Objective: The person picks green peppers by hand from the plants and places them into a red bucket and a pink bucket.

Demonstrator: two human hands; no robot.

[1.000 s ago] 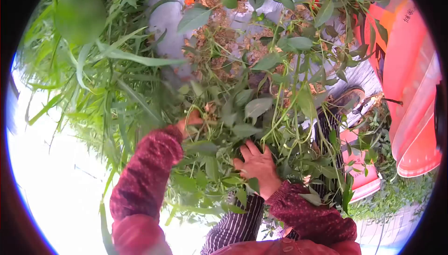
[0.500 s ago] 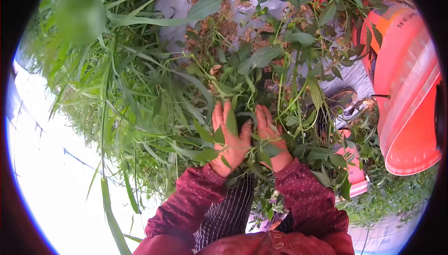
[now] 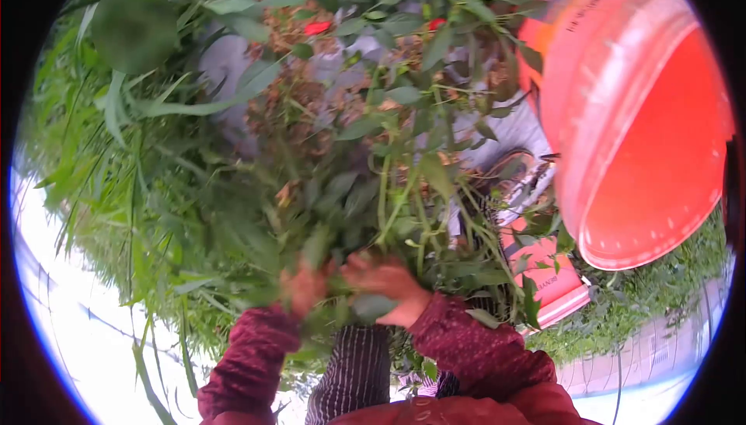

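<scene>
The left hand [image 3: 305, 289] points upward, the right hand [image 3: 398, 291] angles inward among leaves [image 3: 342, 196] — blurred, so I cannot tell either grip.

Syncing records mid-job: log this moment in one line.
left hand: among leafy plants, blurred | right hand: beside it, among leaves | red bucket: right of both, mouth visible

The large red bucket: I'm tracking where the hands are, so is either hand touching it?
No, the left hand and right hand are both among the green leaves, apart from the large red bucket.
</scene>
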